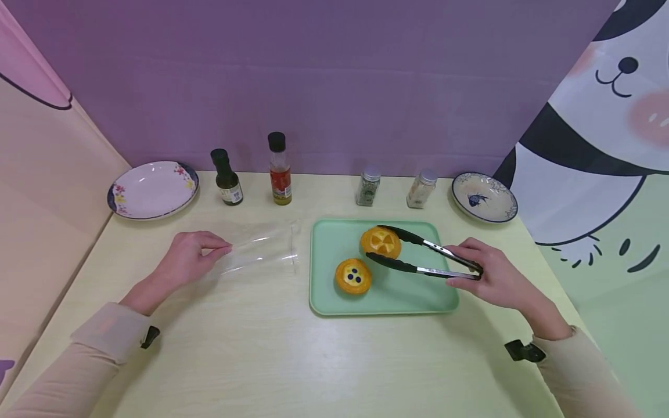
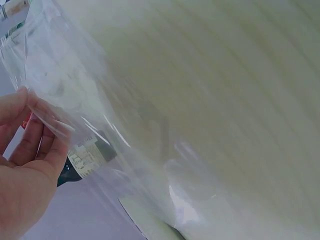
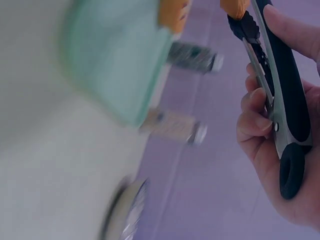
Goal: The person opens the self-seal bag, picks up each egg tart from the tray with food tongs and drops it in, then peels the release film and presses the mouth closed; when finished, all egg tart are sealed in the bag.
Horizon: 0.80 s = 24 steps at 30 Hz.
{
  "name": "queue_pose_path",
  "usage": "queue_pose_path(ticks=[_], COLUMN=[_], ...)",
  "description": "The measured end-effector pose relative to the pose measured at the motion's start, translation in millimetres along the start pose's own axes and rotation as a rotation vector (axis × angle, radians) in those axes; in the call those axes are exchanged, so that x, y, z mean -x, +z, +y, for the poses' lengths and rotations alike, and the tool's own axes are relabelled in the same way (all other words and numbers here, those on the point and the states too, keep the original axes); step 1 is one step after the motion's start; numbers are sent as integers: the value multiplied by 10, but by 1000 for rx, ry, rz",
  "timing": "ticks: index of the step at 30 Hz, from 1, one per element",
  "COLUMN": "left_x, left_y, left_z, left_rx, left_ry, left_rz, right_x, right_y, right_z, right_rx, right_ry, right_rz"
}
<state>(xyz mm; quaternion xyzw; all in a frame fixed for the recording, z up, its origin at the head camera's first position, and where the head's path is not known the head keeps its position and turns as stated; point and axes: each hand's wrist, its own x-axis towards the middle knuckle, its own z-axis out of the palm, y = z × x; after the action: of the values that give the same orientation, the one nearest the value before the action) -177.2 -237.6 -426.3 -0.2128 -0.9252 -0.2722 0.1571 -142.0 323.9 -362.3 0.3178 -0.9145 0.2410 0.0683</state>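
My left hand [image 1: 190, 262] pinches the edge of a clear plastic bag [image 1: 263, 248] between thumb and fingers. The bag stretches out to the right, and in the left wrist view its loose film [image 2: 75, 85] hangs in folds. My right hand [image 1: 493, 277] grips black-and-silver tongs [image 1: 397, 265] from the right side. Between the tong tips is a golden tart with a cut pattern on top [image 1: 380, 241]; the right wrist view has it at the tips, apart from the tray. A second tart with dark dots [image 1: 352, 277] lies on the green tray [image 1: 418, 305].
Along the back stand a dark bottle [image 1: 228, 184], a red-labelled sauce bottle [image 1: 280, 177] and two spice jars, one green [image 1: 368, 188] and one pale [image 1: 420, 191]. An oval floral plate [image 1: 154, 191] sits back left, a small patterned dish [image 1: 491, 203] back right. A purple wall closes the back.
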Motion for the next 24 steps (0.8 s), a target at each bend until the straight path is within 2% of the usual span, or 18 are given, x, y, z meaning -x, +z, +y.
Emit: queue_pose_path(ticks=[6,11,18,24], left_x=[-8,-9,-13,-11], left_y=[-30,-43,-51,-61], left_z=[27,47,47,27], left_rx=[2,5,16,17], left_ry=[35,38,28,30], left_rz=[45,57,41,48], right_x=[-472,-772,-1052,-1167], right_y=[75,173,309,395], right_z=[-300,-506,-637,-645], right_rx=[28,36,22,32], right_ry=[-36,-84,-92,-73], right_rz=[-67,-112,-154,-204])
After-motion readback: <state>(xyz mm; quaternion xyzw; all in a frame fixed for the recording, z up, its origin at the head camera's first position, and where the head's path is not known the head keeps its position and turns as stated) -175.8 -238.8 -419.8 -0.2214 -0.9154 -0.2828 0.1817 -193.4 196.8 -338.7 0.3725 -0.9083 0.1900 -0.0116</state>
